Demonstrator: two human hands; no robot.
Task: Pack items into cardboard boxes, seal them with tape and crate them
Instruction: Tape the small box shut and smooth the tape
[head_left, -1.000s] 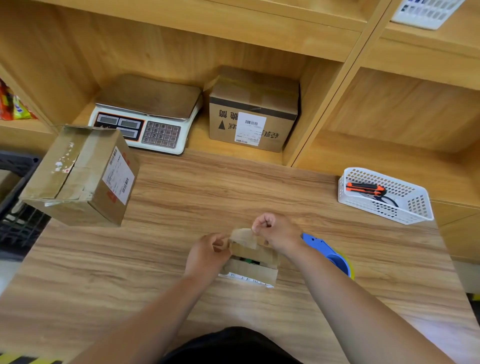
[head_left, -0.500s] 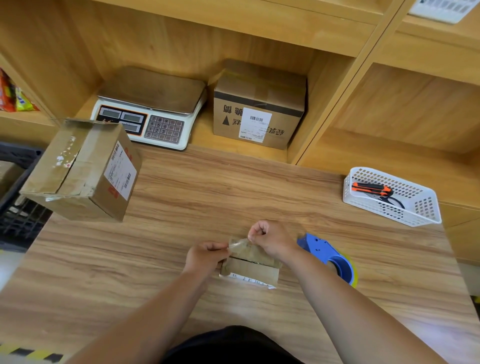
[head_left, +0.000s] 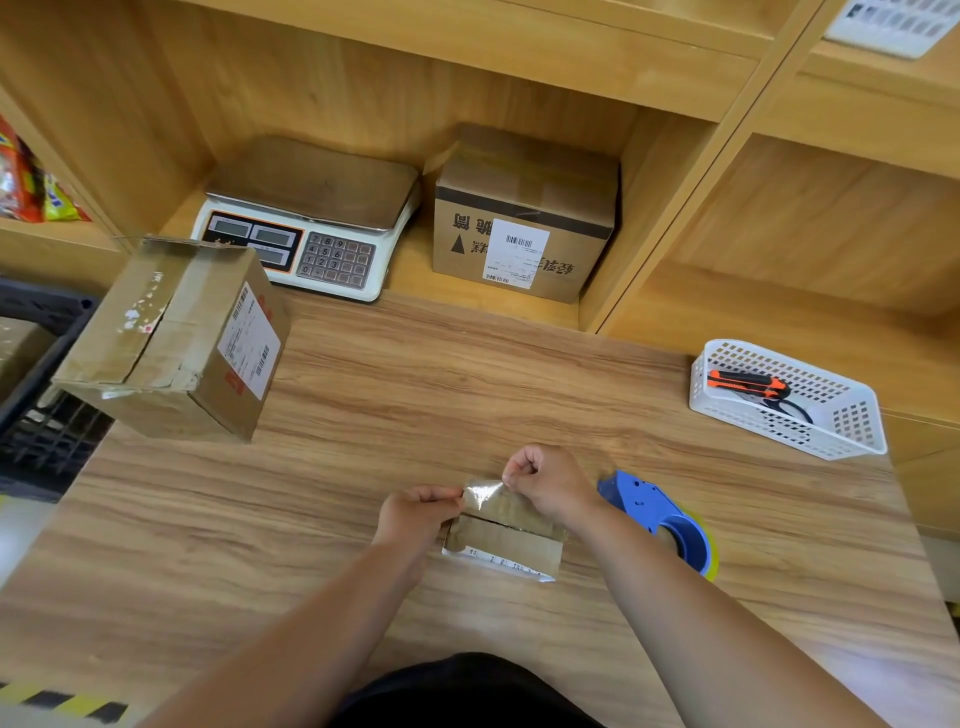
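I see my left hand (head_left: 415, 512) and right hand (head_left: 550, 480) pinching a clear strip of packing tape (head_left: 480, 493) between closed fingertips, stretched just above the small flat brown cardboard box (head_left: 506, 540) lying under my fingers. A second ago a flap stood up there; now it lies flat, so sealing can begin. The blue tape dispenser (head_left: 660, 519) rests just beyond my right wrist.
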